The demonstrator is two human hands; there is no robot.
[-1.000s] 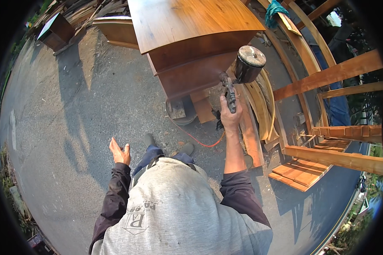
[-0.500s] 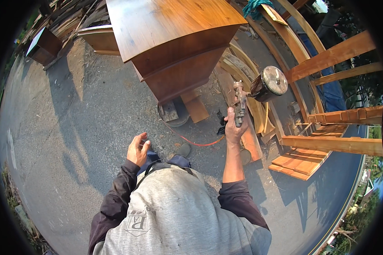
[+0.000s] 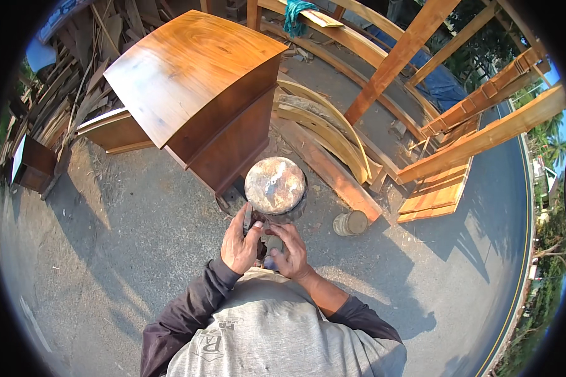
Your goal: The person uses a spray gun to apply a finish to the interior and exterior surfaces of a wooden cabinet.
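A spray gun with a round, paint-stained cup [image 3: 275,186] is in front of my body, its cup upward and hiding much of the gun. My left hand [image 3: 238,244] is closed around the gun's dark metal body just below the cup. Close against its other side is my right hand [image 3: 289,251], fingers stretched toward the gun and thumb apart from them. Beyond the cup stands a varnished wooden cabinet [image 3: 226,138] with a glossy, grained top.
A stained can [image 3: 351,223] stands on the pavement to the right, near a long plank [image 3: 333,169] and curved wooden pieces [image 3: 324,135]. Orange-brown timber frames [image 3: 484,138] rise at right. Scrap wood [image 3: 63,94] is heaped far left, near a small wooden box [image 3: 33,163].
The spray gun has come from the right to the middle in front of me. My left hand has moved onto it, while my right hand's grip has loosened. The view has shifted right.
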